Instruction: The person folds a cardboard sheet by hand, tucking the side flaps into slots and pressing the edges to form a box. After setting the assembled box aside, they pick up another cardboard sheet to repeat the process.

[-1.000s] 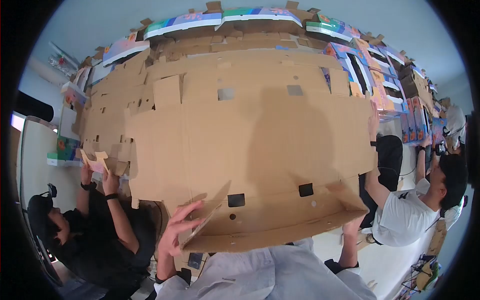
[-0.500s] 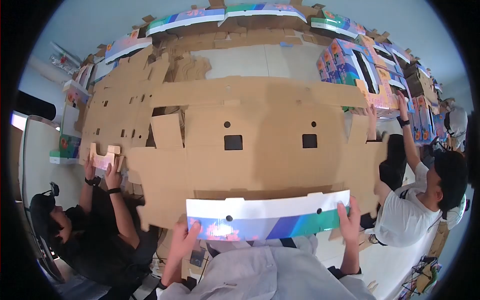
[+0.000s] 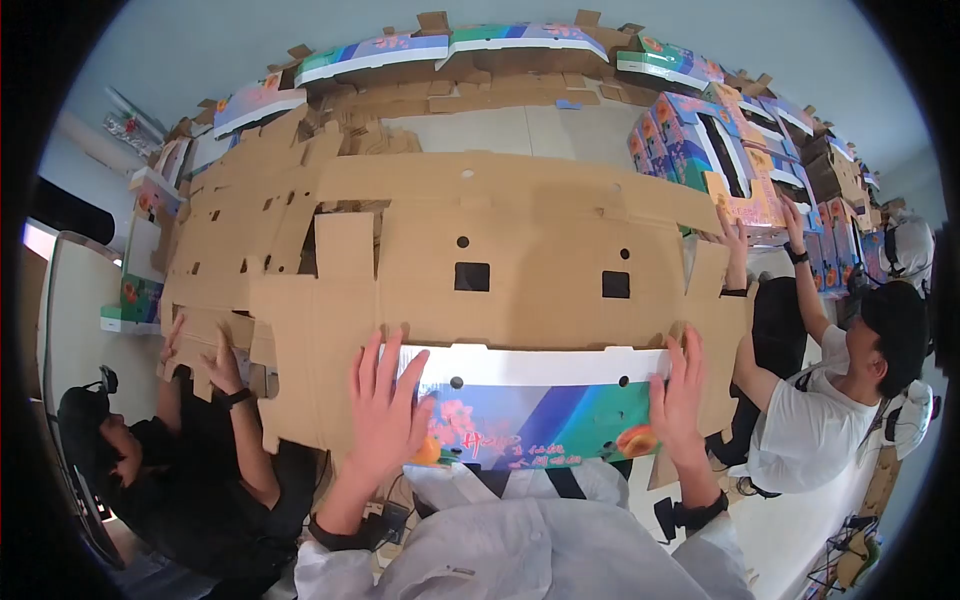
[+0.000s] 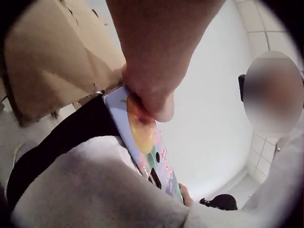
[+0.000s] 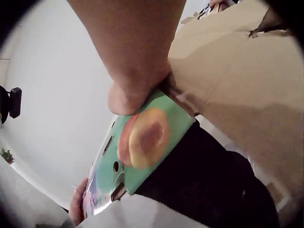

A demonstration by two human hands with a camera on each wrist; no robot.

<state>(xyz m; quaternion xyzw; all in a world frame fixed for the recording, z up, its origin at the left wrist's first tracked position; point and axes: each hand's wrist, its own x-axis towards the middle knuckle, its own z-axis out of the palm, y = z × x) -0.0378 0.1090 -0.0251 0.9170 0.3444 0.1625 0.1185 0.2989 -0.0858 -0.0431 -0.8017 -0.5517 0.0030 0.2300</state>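
A large brown cardboard sheet (image 3: 420, 310) lies in front of me in the head view. Its near side is folded over as a printed flap (image 3: 540, 420), white along the top, with purple, blue and green print and peaches. My left hand (image 3: 385, 405) rests across the flap's left end, fingers straight and pointing away from me. On the right end lies my right hand (image 3: 680, 395), its fingers also straight. The left wrist view shows the left thumb against the printed face by a peach (image 4: 140, 130); the right wrist view shows the right thumb above another peach (image 5: 149, 137).
To the left, a person in black (image 3: 170, 470) has both hands over cardboard. A person in white (image 3: 800, 410) on the right handles printed boxes (image 3: 690, 140). More printed boxes (image 3: 530, 40) line the far side, and stacked brown sheets (image 3: 230, 230) lie at the left.
The near side stood up as a brown wall, then turned to show its printed face. My hands have moved from gripping its ends to lying over them. The left person's small cardboard piece is out of their hands.
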